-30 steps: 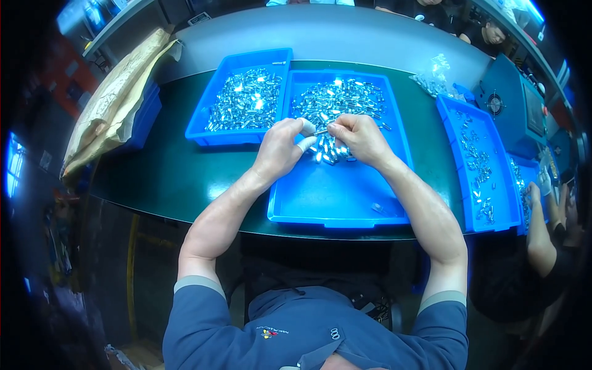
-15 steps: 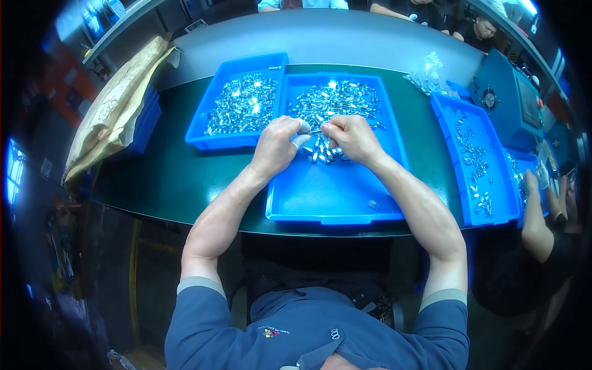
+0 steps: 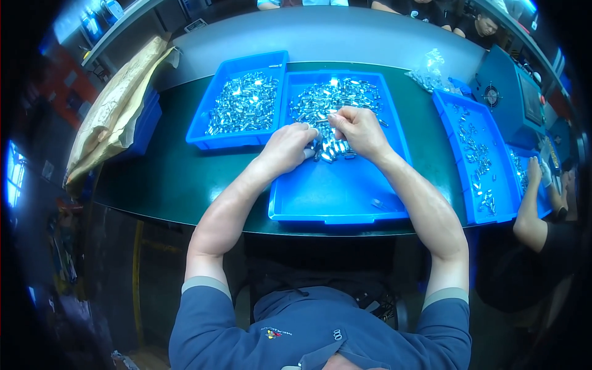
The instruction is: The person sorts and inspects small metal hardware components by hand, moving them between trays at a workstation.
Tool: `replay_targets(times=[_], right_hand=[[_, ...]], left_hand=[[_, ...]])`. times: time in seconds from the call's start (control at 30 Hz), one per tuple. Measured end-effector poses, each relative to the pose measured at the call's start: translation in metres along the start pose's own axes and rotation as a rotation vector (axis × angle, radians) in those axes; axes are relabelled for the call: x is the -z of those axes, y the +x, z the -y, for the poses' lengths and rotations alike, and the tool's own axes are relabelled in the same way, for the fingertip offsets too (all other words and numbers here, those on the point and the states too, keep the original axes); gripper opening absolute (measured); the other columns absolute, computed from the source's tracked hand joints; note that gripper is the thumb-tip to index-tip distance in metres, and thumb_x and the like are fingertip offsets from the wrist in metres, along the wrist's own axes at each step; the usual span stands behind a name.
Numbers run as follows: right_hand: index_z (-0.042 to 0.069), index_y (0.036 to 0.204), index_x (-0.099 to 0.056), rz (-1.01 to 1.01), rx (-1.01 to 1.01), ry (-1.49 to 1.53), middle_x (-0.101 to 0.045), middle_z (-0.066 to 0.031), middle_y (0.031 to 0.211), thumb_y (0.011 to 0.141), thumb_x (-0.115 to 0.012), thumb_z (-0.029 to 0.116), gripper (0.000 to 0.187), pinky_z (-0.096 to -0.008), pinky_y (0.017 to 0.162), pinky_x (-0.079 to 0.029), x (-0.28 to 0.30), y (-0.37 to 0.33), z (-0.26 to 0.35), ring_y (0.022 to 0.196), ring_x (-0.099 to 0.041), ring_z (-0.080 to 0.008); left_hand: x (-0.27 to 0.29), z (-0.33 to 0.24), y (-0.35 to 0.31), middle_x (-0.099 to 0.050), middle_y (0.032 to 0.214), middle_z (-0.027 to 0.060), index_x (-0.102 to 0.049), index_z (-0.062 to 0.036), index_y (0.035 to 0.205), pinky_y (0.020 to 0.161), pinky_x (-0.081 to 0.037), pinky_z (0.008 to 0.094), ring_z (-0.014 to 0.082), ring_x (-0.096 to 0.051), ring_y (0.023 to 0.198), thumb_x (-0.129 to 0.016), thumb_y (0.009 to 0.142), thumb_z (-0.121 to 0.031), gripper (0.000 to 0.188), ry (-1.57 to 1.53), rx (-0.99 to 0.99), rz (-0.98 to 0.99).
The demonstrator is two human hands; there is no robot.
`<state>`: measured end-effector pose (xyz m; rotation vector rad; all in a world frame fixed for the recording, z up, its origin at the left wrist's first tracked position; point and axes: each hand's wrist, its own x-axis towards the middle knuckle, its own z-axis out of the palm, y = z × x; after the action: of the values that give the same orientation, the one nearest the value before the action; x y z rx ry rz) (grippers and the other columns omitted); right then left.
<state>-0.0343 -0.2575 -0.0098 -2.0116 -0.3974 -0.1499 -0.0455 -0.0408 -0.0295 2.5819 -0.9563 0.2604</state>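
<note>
Both my hands are over a blue tray [image 3: 336,200] that holds a heap of small shiny metal cylindrical parts [image 3: 336,92]. My left hand [image 3: 288,148] is curled at the heap's left side, with pale covers on the thumb and a fingertip. What lies between its fingers, if anything, is hidden. Slightly higher and to the right, my right hand [image 3: 362,132] pinches thumb against forefinger. A small metal part seems to stick out from that pinch toward the left. Loose parts lie just below the hands, on the tray's floor.
Left of my tray stands another blue tray [image 3: 200,132] full of similar parts. At right are a long blue tray [image 3: 484,206] with scattered parts, a clear bag [image 3: 430,77] and a teal machine [image 3: 512,102]. Brown paper [image 3: 117,105] covers stacked bins. A co-worker's arm [image 3: 530,203] reaches in at far right.
My hands have moved apart: the left dropped slightly lower and right, while the right rose a little and shifted right. The co-worker's arm at far right has shifted.
</note>
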Motion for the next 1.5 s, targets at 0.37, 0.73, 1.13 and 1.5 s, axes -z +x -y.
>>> replay_targets(times=[0.37, 0.73, 1.13, 1.5], right_hand=[[0.002, 0.084, -0.075, 0.116, 0.007, -0.077, -0.071, -0.0055, 0.067, 0.098, -0.066, 0.028, 0.03, -0.0346, 0.059, -0.049, 0.001, -0.003, 0.007, 0.062, -0.065, -0.0137], [0.003, 0.087, -0.074, 0.037, 0.052, 0.016, -0.072, -0.0056, 0.069, 0.099, -0.066, 0.029, 0.03, -0.0335, 0.059, -0.049, 0.001, -0.003, 0.007, 0.064, -0.066, -0.0134], [0.003, 0.085, -0.073, -0.03, 0.071, 0.065, -0.071, -0.0052, 0.068, 0.1, -0.066, 0.028, 0.03, -0.0322, 0.058, -0.048, -0.003, -0.005, 0.005, 0.062, -0.064, -0.0121], [0.003, 0.083, -0.074, 0.004, 0.101, -0.052, -0.07, -0.0059, 0.065, 0.099, -0.066, 0.025, 0.028, -0.0337, 0.057, -0.049, 0.005, -0.008, 0.014, 0.059, -0.065, -0.0139]], left_hand=[[0.013, 0.01, 0.004, -0.071, 0.099, 0.0056, -0.074, -0.0044, 0.114, 0.086, -0.052, 0.0289, 0.0149, -0.067, 0.094, -0.072, 0.094, -0.006, 0.02, -0.641, 0.203, -0.408], [-0.002, 0.011, 0.005, -0.073, 0.098, 0.0055, -0.071, -0.0013, 0.107, 0.085, -0.054, 0.0278, 0.0123, -0.068, 0.093, -0.073, 0.095, -0.008, 0.013, -1.076, 0.272, -0.454], [-0.004, 0.007, 0.003, -0.072, 0.098, 0.005, -0.07, -0.0018, 0.107, 0.084, -0.055, 0.028, 0.0124, -0.068, 0.091, -0.073, 0.095, -0.006, 0.013, -1.134, 0.225, -0.443], [0.002, -0.006, -0.002, -0.074, 0.099, 0.0053, -0.072, -0.0015, 0.108, 0.086, -0.055, 0.028, 0.0121, -0.069, 0.093, -0.077, 0.092, -0.008, 0.018, -0.763, 0.281, -0.369]])
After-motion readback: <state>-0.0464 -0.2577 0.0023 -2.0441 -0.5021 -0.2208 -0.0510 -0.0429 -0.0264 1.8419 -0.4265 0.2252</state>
